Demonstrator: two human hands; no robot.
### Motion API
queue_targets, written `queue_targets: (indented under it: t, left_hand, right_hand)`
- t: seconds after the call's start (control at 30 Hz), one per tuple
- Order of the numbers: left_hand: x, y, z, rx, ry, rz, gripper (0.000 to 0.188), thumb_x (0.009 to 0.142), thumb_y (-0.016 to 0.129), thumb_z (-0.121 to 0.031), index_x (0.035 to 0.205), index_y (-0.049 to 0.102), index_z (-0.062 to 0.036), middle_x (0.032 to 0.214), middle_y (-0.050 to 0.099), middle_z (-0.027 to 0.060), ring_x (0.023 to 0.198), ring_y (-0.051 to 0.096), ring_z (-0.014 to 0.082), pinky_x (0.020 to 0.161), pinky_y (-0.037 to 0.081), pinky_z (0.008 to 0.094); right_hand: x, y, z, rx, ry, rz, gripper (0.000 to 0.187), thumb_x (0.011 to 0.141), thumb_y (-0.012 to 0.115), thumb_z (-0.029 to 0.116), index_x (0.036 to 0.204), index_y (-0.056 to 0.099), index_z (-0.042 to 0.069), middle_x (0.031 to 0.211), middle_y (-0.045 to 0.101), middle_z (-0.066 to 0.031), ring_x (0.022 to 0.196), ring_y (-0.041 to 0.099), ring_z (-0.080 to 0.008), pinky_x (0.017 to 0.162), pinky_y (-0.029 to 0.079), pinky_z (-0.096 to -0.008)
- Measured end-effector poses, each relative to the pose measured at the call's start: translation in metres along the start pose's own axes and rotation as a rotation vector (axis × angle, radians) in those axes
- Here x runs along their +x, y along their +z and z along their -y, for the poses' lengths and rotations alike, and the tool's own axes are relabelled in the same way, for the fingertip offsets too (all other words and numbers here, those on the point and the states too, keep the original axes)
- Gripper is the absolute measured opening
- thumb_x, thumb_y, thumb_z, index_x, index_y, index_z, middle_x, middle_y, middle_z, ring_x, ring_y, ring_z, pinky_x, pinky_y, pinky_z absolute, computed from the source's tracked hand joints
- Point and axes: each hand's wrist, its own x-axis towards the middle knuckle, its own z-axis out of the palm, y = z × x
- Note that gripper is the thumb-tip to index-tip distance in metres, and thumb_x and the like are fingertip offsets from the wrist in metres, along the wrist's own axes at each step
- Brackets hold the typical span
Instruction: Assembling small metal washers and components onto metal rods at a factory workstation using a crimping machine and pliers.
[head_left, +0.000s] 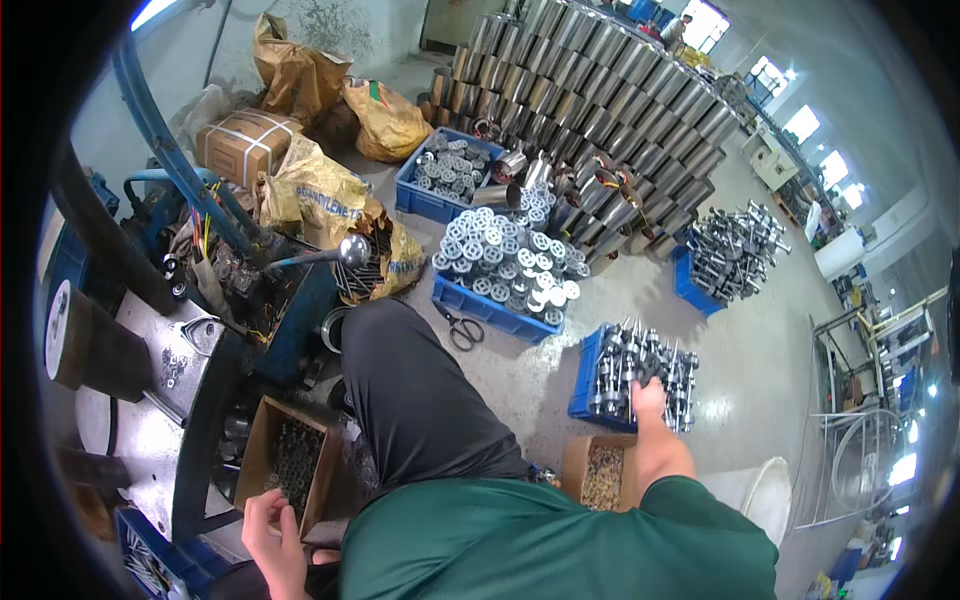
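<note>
My right arm stretches out to a blue crate (pixel 583 385) heaped with metal shafts (pixel 610 378) that carry collars or bearings. Among these shafts my right hand (pixel 650 398) is closed at the top of the pile, gripping one of them; its fingertips are partly lost against the metal. Low on the left, my left hand (pixel 272 535) is held with curled fingers beside a cardboard box (pixel 262 450) of small dark metal parts (pixel 297 455). Whatever that hand pinches, if anything, is too small to make out.
Left stands a machine with a metal table (pixel 150 440) and a ball-ended lever (pixel 352 250). Ahead are a blue crate of slotted discs (pixel 500 255), scissors (pixel 463 330) and stacked metal cylinders (pixel 600 90). A carton of small yellowish parts (pixel 604 475) and a white bucket (pixel 765 500) lie right.
</note>
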Motion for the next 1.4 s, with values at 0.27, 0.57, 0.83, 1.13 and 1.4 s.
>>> queue_targets:
  t: [0.27,0.57,0.83,1.13,1.4]
  left_hand:
    - [0.003,0.005,-0.004,0.002,-0.021,0.007,0.025,0.082,0.059,0.012,0.106,0.063,0.0037,0.090,0.060,0.0087,0.081,0.060,0.0177,0.075,0.047,0.0292]
    - [-0.002,-0.007,-0.005,-0.127,0.013,-0.038,0.030,0.077,0.064,0.013,0.106,0.064,0.0028,0.090,0.062,0.0133,0.083,0.067,0.0234,0.074,0.054,0.0318]
    - [-0.007,-0.028,-0.007,-0.249,0.216,-0.029,0.033,0.087,0.071,-0.002,0.119,0.063,0.0002,0.106,0.064,0.0109,0.087,0.067,0.0170,0.077,0.054,0.0289]
    - [-0.027,-0.056,0.047,-0.329,-0.234,-0.196,0.059,0.081,0.061,0.008,0.138,0.048,-0.0010,0.130,0.060,0.0133,0.126,0.056,0.0202,0.102,0.047,0.0322]
    - [-0.066,-0.038,0.151,-0.719,-0.634,-0.543,0.022,0.099,0.061,-0.013,0.118,0.067,-0.0039,0.099,0.069,0.0009,0.087,0.062,0.0078,0.075,0.052,0.0275]
  right_hand:
    - [0.041,-0.022,-0.035,0.378,-0.067,-0.282,0.031,0.088,0.062,0.025,0.105,0.067,0.000,0.100,0.068,-0.0307,0.098,0.065,-0.0479,0.088,0.050,-0.0520]
    - [-0.040,-0.174,0.189,1.761,-0.282,0.806,0.020,0.090,0.060,0.014,0.106,0.067,0.005,0.096,0.070,-0.0079,0.087,0.067,-0.0192,0.082,0.052,-0.0350]
    - [-0.304,-0.234,0.378,1.011,-0.614,1.891,0.033,0.096,0.055,0.013,0.126,0.060,0.000,0.117,0.069,-0.0140,0.104,0.068,-0.0250,0.096,0.053,-0.0394]
    - [-0.525,-0.128,0.485,0.443,-0.294,2.449,0.042,0.099,0.043,0.032,0.112,0.066,0.000,0.107,0.073,-0.0164,0.099,0.071,-0.0304,0.097,0.053,-0.0453]
    - [-0.560,-0.071,0.454,0.446,-0.604,2.376,0.044,0.100,0.051,0.045,0.130,0.057,0.013,0.120,0.069,-0.0056,0.109,0.066,-0.0215,0.092,0.052,-0.0410]
